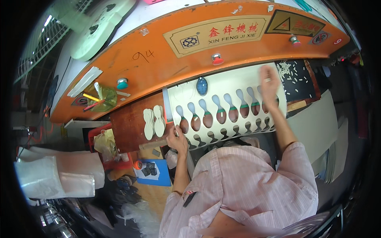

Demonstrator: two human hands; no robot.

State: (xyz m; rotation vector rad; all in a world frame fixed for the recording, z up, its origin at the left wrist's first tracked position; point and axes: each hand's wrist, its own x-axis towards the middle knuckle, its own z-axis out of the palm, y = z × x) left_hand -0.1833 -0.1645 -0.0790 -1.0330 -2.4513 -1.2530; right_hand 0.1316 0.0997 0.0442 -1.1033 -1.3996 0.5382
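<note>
A wide white sheet [229, 85] lies across the machine's bed in front of me, with rows of sole-shaped holes cut through it. My left hand [177, 141] is closed at the sheet's near left corner, its fingers pinching the edge. Over the sheet's right end is my right hand [270, 84], blurred, so its fingers are unclear. A blue oval piece with a dark rim [202, 86] rests on the uncut far part of the sheet. Left of the sheet, two small stacks of cut pale soles [149, 123] [159, 122] lie side by side on a reddish-brown board [127, 127].
An orange machine beam [158, 59] with red and green push buttons spans the far side. Small white offcuts [291, 73] litter a dark surface at right. A yellow bag with pens [104, 99] hangs at left; a blue clipboard [162, 178] lies lower left.
</note>
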